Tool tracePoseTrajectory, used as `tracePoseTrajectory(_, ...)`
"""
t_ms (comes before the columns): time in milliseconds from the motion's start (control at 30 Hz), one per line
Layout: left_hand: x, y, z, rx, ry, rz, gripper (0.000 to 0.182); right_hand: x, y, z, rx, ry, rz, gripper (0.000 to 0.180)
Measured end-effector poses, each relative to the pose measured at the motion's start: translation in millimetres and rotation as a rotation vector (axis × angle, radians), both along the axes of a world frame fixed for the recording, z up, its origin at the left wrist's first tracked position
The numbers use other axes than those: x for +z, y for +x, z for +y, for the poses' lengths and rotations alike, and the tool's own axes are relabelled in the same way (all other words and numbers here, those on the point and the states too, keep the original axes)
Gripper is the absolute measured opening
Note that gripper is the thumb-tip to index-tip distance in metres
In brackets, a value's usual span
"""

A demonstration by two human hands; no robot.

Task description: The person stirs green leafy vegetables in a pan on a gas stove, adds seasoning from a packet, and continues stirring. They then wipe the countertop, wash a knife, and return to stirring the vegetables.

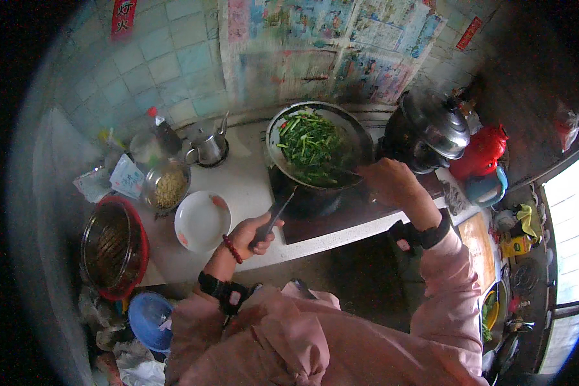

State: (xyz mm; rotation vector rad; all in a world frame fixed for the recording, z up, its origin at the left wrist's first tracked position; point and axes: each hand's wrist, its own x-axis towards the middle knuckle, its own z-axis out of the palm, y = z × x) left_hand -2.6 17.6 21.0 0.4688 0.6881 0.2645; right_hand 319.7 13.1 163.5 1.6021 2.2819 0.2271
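In front of me, a wok holds chopped leafy greens with a few red bits. My right hand is at its right rim, closed around a dark cooking utensil that reaches in among the greens; its grip is partly hidden. Lower left, my left hand grips a dark handle with a slim shaft. That shaft ends at the wok's near rim; whether it joins the wok, I cannot tell. Beside my left wrist stands a white plate with red flower patterns and no food on it.
Left on the counter are a metal kettle, a dark sauce bottle, a bowl of chopped pale food and a red basin. Right of the wok stand a lidded pot, a red kettle-like container and a cutting board.
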Motion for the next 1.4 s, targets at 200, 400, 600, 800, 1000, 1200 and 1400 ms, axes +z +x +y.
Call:
tracePoseTrajectory(200,-1.4,0.4,1.0,-0.009,-0.023,-0.013,0.045,-17.8,-11.8,12.9,-0.122,0.174,0.21,0.014)
tracePoseTrajectory(400,-3.7,0.3,1.9,0.003,-0.009,-0.016,0.045,-9.6,36.3,10.3,0.048,0.071,0.209,0.029)
tracePoseTrajectory(600,-3.3,-1.1,1.7,-0.007,-0.002,-0.031,0.045,6.0,102.0,48.4,-0.218,0.32,0.419,0.021)
tracePoseTrajectory(800,-0.6,-0.4,2.1,-0.013,-0.013,-0.034,0.046,-48.7,93.8,102.4,-0.086,0.23,0.78,0.032)
tracePoseTrajectory(1000,1.7,-0.7,0.6,-0.013,0.016,-0.025,0.041,-36.1,61.2,78.1,0.114,0.194,0.467,0.041)
tracePoseTrajectory(1200,1.6,-1.2,1.5,-0.008,-0.011,-0.01,0.047,45.0,51.8,0.7,-0.002,-0.006,0.017,0.039)
tracePoseTrajectory(1400,-0.2,0.4,1.8,-0.005,-0.009,-0.002,0.047,-0.5,37.8,9.7,0.03,0.146,0.126,0.038)
